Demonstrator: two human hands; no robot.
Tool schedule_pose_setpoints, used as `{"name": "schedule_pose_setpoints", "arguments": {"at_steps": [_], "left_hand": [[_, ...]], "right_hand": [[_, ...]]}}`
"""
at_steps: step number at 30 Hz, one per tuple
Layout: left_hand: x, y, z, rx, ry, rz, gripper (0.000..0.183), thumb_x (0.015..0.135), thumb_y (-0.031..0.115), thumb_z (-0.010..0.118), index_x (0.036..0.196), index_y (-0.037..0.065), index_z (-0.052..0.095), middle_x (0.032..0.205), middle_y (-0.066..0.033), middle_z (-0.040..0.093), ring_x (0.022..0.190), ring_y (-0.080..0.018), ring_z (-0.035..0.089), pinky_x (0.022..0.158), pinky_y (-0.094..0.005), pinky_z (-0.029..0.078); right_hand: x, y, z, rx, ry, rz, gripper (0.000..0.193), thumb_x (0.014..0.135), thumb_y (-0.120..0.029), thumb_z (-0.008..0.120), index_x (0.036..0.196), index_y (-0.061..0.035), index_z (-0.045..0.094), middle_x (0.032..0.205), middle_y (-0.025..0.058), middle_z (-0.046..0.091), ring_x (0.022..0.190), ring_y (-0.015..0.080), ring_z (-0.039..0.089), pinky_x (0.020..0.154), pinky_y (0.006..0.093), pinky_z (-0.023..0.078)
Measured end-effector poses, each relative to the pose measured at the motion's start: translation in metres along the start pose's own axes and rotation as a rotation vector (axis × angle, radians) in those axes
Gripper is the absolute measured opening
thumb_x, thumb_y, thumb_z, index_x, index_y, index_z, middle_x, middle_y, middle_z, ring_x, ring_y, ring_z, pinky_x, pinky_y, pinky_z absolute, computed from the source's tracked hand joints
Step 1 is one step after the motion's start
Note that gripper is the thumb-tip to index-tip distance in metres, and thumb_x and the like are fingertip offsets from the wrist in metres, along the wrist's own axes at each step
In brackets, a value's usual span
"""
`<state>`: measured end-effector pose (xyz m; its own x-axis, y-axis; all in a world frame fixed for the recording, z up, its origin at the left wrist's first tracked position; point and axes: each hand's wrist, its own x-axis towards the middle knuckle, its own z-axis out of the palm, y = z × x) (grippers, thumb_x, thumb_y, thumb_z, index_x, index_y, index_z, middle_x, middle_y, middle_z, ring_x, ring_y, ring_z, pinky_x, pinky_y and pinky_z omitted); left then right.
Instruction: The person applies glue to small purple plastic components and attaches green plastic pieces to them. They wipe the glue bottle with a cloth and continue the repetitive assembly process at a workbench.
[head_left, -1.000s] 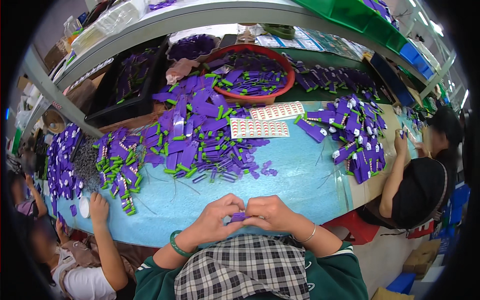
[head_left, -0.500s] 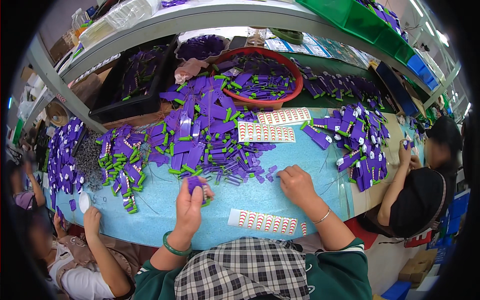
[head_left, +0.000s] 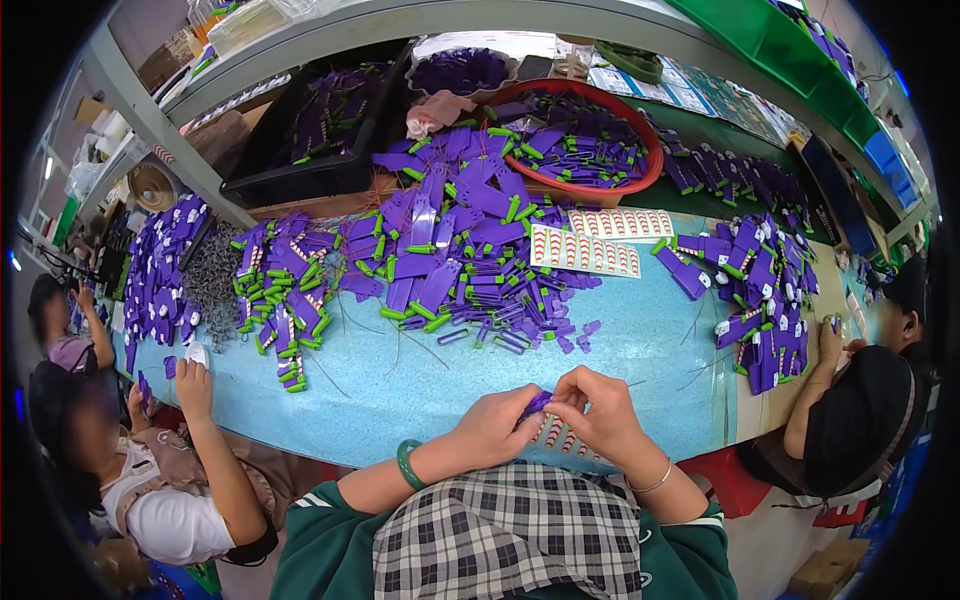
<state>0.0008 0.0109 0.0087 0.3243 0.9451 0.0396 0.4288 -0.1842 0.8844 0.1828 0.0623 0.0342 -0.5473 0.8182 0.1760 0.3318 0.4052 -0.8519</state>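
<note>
Close to my apron, both hands meet over the near edge of the table. My left hand [head_left: 498,424] is closed around a purple plastic part [head_left: 538,403], most of it hidden by the fingers. My right hand [head_left: 602,412] pinches right against that part; whatever is between its fingertips is hidden. Partly under the hands lies a sheet of red-and-white striped stickers [head_left: 560,436]. Beyond them spreads a pile of purple parts with green ends [head_left: 440,262], with small loose purple pieces [head_left: 574,338] along its near right edge.
Behind the pile stand a red basin [head_left: 655,160] and a black tray [head_left: 240,190], both holding purple parts. More sticker sheets [head_left: 590,252] lie by the pile. Heaps of purple parts sit left and right [head_left: 765,300]. A shelf beam [head_left: 400,45] crosses overhead. Co-workers sit on both sides.
My right hand has come back from the small purple pieces to meet my left. My left hand has moved right and nearer with the purple part. The view has shifted.
</note>
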Motion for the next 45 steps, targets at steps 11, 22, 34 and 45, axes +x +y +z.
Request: {"name": "schedule_pose_setpoints", "arguments": {"at_steps": [11, 22, 34, 45], "left_hand": [[-0.003, -0.006, 0.002, 0.157, -0.052, 0.016, 0.018, 0.088, 0.019, 0.052, 0.094, 0.001, 0.054, 0.073, -0.0174, 0.059, 0.067, -0.0377, 0.058, 0.06, -0.045, 0.044], [-0.005, -0.007, 0.005, 0.096, -0.095, -0.022, 0.018, 0.09, 0.018, 0.049, 0.091, 0.002, 0.055, 0.072, -0.0141, 0.064, 0.066, -0.0327, 0.062, 0.06, -0.0413, 0.047], [-0.007, 0.003, 0.008, -0.276, -0.089, -0.222, 0.022, 0.094, 0.019, 0.049, 0.088, 0.001, 0.059, 0.063, -0.0095, 0.062, 0.056, -0.0218, 0.061, 0.056, -0.0325, 0.048], [0.033, -0.034, -0.091, 0.839, 0.475, -0.169, 0.031, 0.076, 0.016, 0.068, 0.1, 0.003, 0.054, 0.092, -0.0141, 0.055, 0.083, -0.031, 0.06, 0.066, -0.0405, 0.051]], "right_hand": [[0.0, 0.005, 0.006, 0.02, -0.041, -0.048, 0.016, 0.076, -0.008, 0.072, 0.081, -0.0001, 0.059, 0.074, 0.0079, 0.055, 0.057, 0.0159, 0.056, 0.052, 0.0269, 0.046], [-0.01, 0.011, 0.021, 0.143, 0.002, 0.099, 0.013, 0.08, -0.007, 0.067, 0.076, 0.0022, 0.057, 0.074, 0.0048, 0.054, 0.064, 0.0084, 0.052, 0.05, 0.0221, 0.046], [-0.005, 0.007, 0.022, 0.213, -0.036, 0.203, 0.014, 0.081, -0.011, 0.067, 0.077, 0.0005, 0.059, 0.069, 0.0066, 0.058, 0.057, 0.0116, 0.054, 0.053, 0.0264, 0.043], [0.014, 0.034, -0.091, -0.829, 0.106, -0.025, 0.026, 0.07, -0.015, 0.074, 0.091, -0.0027, 0.066, 0.078, 0.0095, 0.06, 0.072, 0.0267, 0.058, 0.065, 0.0376, 0.045]]}}
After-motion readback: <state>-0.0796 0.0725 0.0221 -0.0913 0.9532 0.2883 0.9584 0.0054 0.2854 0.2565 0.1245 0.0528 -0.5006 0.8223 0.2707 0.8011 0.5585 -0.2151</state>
